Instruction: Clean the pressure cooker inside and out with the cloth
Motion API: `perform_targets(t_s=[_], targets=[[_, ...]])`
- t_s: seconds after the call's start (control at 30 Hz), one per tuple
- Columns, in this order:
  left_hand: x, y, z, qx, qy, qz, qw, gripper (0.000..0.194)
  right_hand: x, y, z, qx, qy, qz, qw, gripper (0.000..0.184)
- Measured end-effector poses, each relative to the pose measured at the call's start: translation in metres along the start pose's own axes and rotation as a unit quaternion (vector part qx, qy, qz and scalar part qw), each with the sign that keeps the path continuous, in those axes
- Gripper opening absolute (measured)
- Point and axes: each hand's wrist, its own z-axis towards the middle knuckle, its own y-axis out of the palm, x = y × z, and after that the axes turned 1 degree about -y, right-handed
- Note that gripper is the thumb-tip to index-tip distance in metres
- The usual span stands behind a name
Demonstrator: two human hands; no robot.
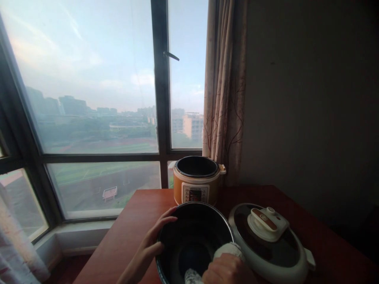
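Observation:
A dark round inner pot (192, 232) sits on the red-brown table (136, 225) right in front of me. My left hand (152, 242) is wrapped round the pot's left rim, fingers curled over the edge. My right hand (226, 270) is closed on a white cloth (228, 249) inside the pot, against its right wall. Behind the pot stands an orange pressure cooker base (196, 182), open, with no lid on it. The cooker's white lid (271, 240) lies flat on the table to the right of the pot.
A large window with a dark frame (161, 98) fills the left and centre, with a patterned curtain (225, 90) beside it. A plain wall (310, 102) is on the right. The table's left edge runs diagonally toward the windowsill (85, 230).

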Motion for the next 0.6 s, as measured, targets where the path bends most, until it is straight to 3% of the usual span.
perform_targets(t_s=[0.2,0.33,0.47,0.6], targets=[[-0.023,0.008,-0.013,0.153,0.009,0.076,0.985,0.048,-0.005,0.004,0.005,0.055,-0.002,-0.041,0.998,0.042],[-0.019,0.012,-0.028,0.236,0.050,0.248,0.938,0.038,-0.006,0.005,0.006,0.059,0.002,-0.048,0.997,0.039],[-0.017,0.027,-0.042,0.199,0.102,0.358,0.907,0.035,-0.008,0.005,0.007,0.055,0.005,-0.049,0.997,0.036],[-0.030,0.045,-0.048,0.175,0.122,0.409,0.887,0.040,-0.010,0.004,0.009,0.033,0.024,-0.050,0.998,0.035]])
